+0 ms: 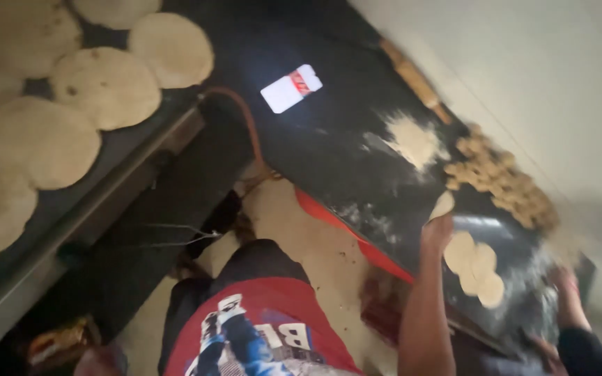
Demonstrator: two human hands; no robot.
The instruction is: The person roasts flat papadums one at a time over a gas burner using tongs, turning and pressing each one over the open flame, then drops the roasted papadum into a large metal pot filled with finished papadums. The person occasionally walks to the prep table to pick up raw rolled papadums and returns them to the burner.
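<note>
Black and dusted with flour, the stone table (pixel 343 139) carries our work. Our left hand (pixel 437 232) rests near the table's near edge, fingers seemingly together over a small pale disc of dough (pixel 443 205); the blur keeps us from telling whether it grips or only touches it. Just beside that hand lie three flattened pale dough rounds (pixel 479 268), overlapping one another. Our right hand (pixel 564 280) sits further along the same edge, beyond the rounds; whether its fingers are apart or together we cannot tell. Toward the far edge we see a heap of small tan dough balls (pixel 499 181), a mound of white flour (pixel 412 141) and a wooden rolling pin (pixel 414 80). A white rectangular packet with a red patch (pixel 290 88) lies mid-table. Apart from the table, a dark flat griddle (pixel 127 143) bears round cooked flatbreads (pixel 106 87).
</note>
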